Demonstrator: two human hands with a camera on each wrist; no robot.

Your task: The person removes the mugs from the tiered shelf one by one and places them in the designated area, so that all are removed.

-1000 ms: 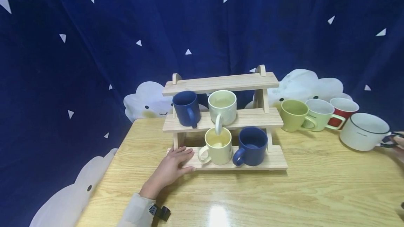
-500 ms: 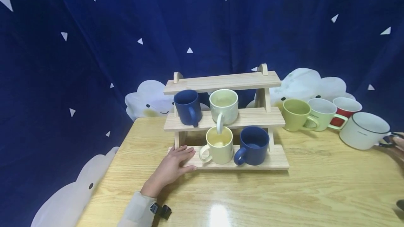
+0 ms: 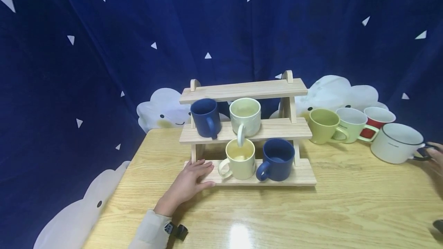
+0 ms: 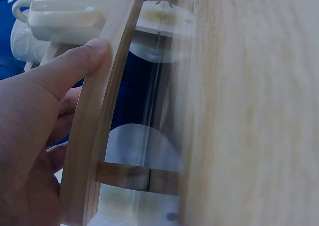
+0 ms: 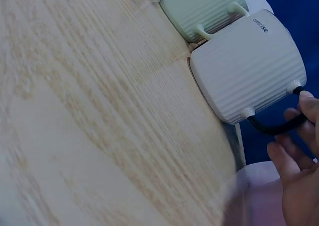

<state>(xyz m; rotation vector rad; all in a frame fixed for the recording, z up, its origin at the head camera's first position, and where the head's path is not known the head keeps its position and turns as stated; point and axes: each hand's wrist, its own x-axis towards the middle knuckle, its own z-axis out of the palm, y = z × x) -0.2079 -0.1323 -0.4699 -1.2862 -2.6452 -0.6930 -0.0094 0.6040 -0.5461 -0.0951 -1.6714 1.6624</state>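
Note:
My left hand (image 3: pixel 189 178) rests on the left end of the wooden shelf rack's (image 3: pixel 304 172) bottom board. In the left wrist view its thumb presses the board's edge (image 4: pixel 94 116), with fingers on the other side. At the far right, my right hand (image 3: pixel 437 158), partly cut off, holds the black handle (image 5: pixel 271 130) of a white mug (image 3: pixel 394 147). A cream mug (image 3: pixel 243 168) and a navy mug (image 3: pixel 281 164) stand on the bottom board. Another navy mug (image 3: pixel 204 120) and a pale green mug (image 3: pixel 247 120) stand on the middle board.
Left of the white mug stand an olive-green mug (image 3: pixel 322 130), a light green mug (image 3: pixel 349 130) and a red mug (image 3: pixel 372 128). Behind the table (image 3: pixel 311 218) hangs a dark blue curtain (image 3: pixel 221 22) with clouds. A dark object (image 3: pixel 438 225) shows at the right edge.
The white mug and my right hand have shifted slightly left, towards the other mugs. My left hand keeps its place on the rack. The head view has moved a little.

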